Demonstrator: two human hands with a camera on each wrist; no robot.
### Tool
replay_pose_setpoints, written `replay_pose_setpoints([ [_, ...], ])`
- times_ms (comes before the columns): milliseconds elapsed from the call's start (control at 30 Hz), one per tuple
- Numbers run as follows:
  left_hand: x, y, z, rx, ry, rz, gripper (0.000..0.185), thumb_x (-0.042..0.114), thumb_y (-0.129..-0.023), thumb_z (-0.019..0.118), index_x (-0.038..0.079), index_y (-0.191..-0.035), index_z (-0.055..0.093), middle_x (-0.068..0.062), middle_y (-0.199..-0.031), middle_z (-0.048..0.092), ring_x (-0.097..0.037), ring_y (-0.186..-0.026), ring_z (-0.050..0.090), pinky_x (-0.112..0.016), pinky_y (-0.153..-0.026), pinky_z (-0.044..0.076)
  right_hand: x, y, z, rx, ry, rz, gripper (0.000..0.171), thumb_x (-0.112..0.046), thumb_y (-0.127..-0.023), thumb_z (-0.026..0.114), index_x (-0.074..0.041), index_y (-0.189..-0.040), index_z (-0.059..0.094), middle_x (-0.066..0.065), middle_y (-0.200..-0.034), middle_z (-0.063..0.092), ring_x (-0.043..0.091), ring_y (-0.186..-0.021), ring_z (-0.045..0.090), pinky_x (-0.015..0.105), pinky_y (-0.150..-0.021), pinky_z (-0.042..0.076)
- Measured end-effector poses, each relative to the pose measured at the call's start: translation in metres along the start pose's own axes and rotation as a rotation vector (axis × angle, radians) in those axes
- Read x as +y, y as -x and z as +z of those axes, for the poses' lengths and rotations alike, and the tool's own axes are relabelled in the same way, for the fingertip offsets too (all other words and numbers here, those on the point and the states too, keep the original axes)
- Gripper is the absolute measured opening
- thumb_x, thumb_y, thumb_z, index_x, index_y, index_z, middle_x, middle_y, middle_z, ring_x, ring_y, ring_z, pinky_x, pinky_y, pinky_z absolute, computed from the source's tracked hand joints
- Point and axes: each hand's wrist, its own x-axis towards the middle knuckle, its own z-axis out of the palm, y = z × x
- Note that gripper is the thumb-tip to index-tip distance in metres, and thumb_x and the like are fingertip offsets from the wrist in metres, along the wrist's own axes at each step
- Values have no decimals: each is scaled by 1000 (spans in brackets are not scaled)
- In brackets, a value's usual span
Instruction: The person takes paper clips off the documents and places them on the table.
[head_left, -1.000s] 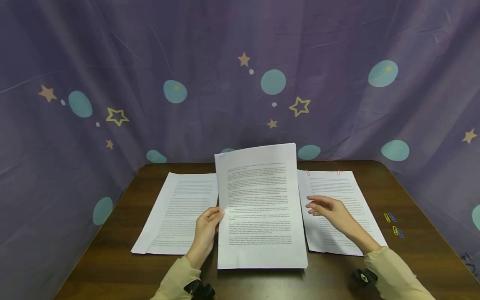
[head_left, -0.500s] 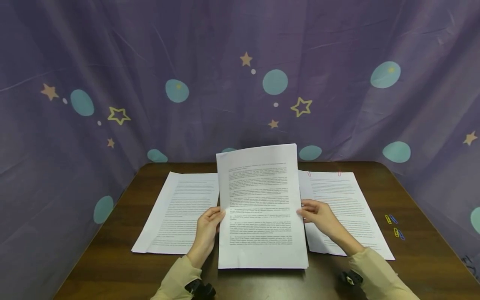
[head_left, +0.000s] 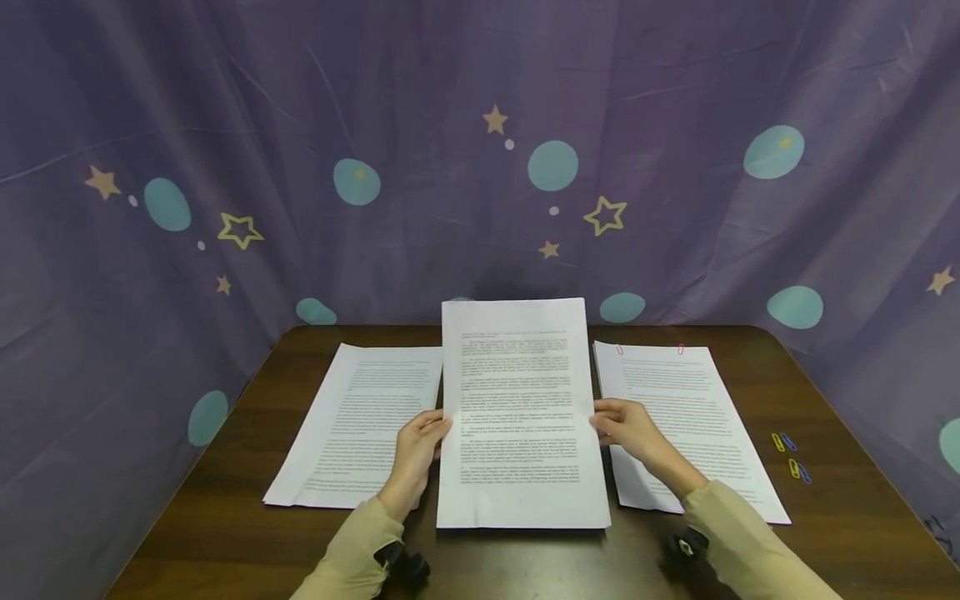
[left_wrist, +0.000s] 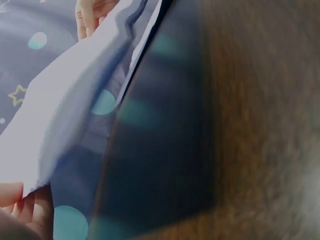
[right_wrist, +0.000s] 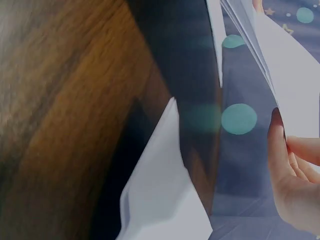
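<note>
A stack of printed paper sheets point(head_left: 521, 417) is held up over the middle of the table, its printed face toward the head camera. My left hand point(head_left: 415, 454) pinches the stack's left edge, thumb in front and fingers behind. On the opposite edge my right hand point(head_left: 637, 437) pinches it the same way. In the right wrist view, thumb and fingers of the right hand point(right_wrist: 295, 175) close on the edge of the paper stack point(right_wrist: 292, 80), whose layered sheets show. The left wrist view has the left hand point(left_wrist: 25, 207) gripping a corner of the paper stack point(left_wrist: 60, 110).
Another printed stack point(head_left: 367, 425) lies at the left of the brown table point(head_left: 225, 467). At the right lies a stack point(head_left: 682, 425) with two red paper clips point(head_left: 681, 349) on its top edge. Yellow and blue paper clips point(head_left: 794, 468) lie farther right. A patterned purple curtain point(head_left: 450, 125) hangs behind.
My right hand has come in from the right and taken hold of the stack's right edge. The stack, tilted before, now stands straighter, its top slightly lower.
</note>
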Motion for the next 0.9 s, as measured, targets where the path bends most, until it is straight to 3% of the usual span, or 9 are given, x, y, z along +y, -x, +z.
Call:
replay_pose_setpoints([
  [367, -10, -18, -1, -34, -77, -54, 30, 4, -86, 53, -11, -111, 52, -15, -92, 64, -9, -66, 59, -21, -54, 47, 20, -18, 7, -20, -12, 56, 29, 4, -84, 50, 20, -109, 48, 21, -84, 63, 18, -66, 62, 33, -62, 52],
  [900, -20, -30, 3, -31, -44, -133, 27, -2, -83, 54, -15, -107, 52, -4, -71, 62, -8, -59, 58, -20, -50, 47, 33, -31, 13, -5, -35, 157, 28, 5, -82, 50, 19, -107, 50, 17, -80, 63, 17, -65, 61, 33, -62, 52],
])
